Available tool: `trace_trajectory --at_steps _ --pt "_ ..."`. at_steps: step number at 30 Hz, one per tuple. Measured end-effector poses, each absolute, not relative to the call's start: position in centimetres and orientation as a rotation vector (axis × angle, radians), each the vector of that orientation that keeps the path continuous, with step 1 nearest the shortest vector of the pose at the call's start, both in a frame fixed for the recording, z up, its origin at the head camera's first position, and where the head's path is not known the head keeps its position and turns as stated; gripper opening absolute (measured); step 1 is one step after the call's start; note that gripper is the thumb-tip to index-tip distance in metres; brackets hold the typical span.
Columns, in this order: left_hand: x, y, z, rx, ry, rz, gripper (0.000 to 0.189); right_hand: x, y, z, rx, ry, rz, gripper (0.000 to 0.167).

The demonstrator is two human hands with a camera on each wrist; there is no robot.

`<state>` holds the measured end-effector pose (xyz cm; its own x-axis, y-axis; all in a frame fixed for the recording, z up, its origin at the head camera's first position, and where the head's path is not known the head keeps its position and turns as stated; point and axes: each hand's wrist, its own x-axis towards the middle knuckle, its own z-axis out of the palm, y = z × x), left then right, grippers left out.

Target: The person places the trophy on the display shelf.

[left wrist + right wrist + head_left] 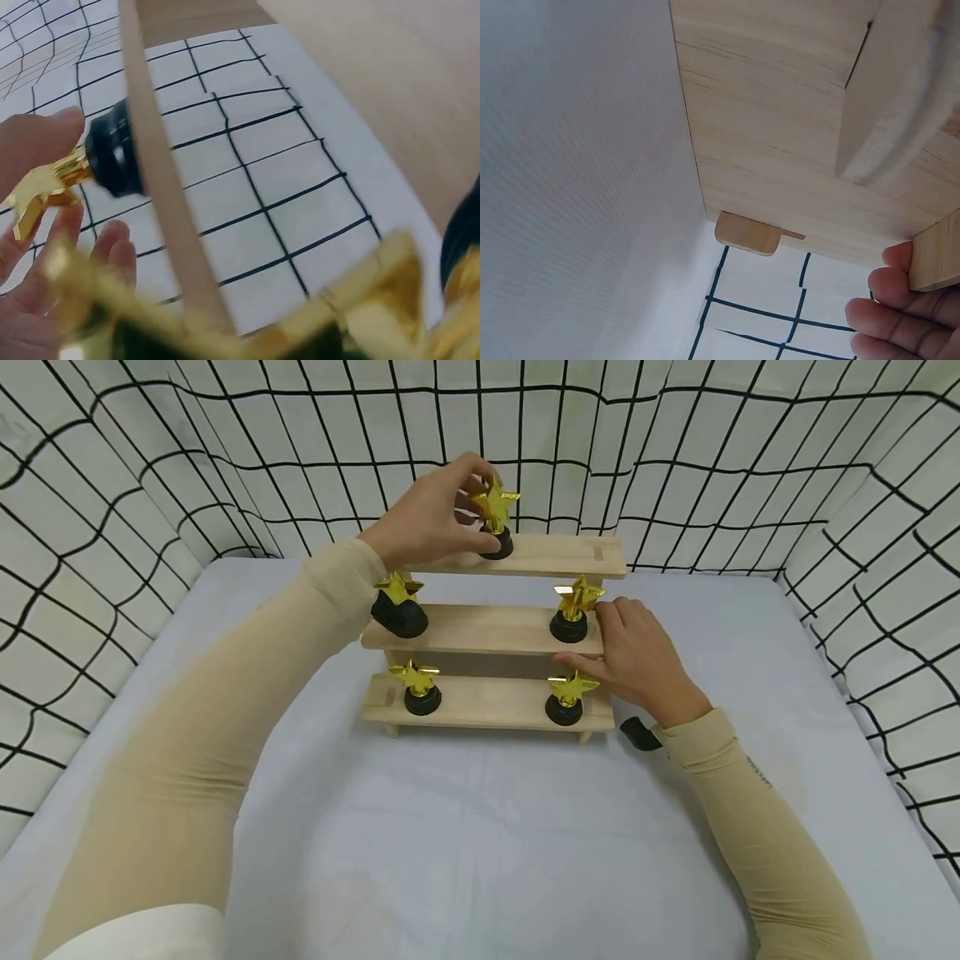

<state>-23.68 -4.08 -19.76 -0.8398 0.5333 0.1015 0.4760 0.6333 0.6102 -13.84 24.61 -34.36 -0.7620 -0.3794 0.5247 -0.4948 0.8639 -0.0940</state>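
Note:
A three-tier wooden shelf (480, 629) stands on the white cloth. On its top tier is a gold star trophy (495, 508) with a round black base. My left hand (438, 510) has its thumb and fingers around this trophy (73, 166), whose base meets the board in the left wrist view. With my right hand (637, 652) I grip the right end of the middle tier; the fingers (892, 319) wrap the board's edge in the right wrist view. Beside that hand is a middle-tier trophy (570, 612). A bottom-tier trophy (566, 700) sits just below its thumb.
At the left, another trophy (422, 687) stands on the bottom tier. Above it, gold star points (397, 587) show by my left sleeve, next to a black wrist device (397, 614). A black wire grid (555, 435) encloses the back and sides. White cloth (465, 835) lies in front.

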Motion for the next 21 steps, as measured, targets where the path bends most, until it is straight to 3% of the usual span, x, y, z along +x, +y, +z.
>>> trace_trajectory --at_steps 10,21 --pt "-23.7 -8.6 -18.4 0.725 2.885 1.197 0.059 -14.2 25.7 -34.3 0.642 -2.661 0.384 0.113" --pt "-22.3 -16.4 -20.8 0.467 3.042 1.156 0.055 -13.7 27.3 -34.3 0.600 -2.802 0.483 0.095"
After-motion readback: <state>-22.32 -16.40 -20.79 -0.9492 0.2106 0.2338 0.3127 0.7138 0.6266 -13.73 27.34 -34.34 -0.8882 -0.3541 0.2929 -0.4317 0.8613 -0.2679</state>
